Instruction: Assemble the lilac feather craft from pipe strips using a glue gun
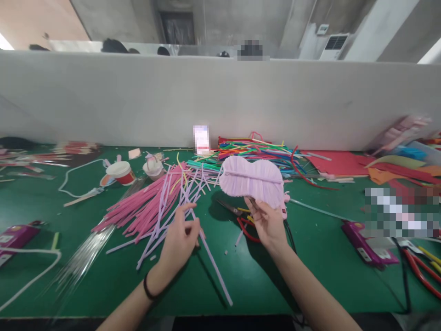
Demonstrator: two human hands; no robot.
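My right hand is closed on the lower edge of a pale lilac leaf-shaped piece made of pipe cleaners, held up above the green table. My left hand pinches a long lilac pipe cleaner that slants down toward the table's front edge. Just beyond the left hand lies a fan of pink pipe cleaners and loose lilac pipe cleaners.
A heap of mixed coloured pipe cleaners lies behind the leaf. Scissors with red handles rest under it. Two paper cups stand at the left, purple glue guns and red pliers at the right, felt sheets beyond. A grey partition wall closes the back.
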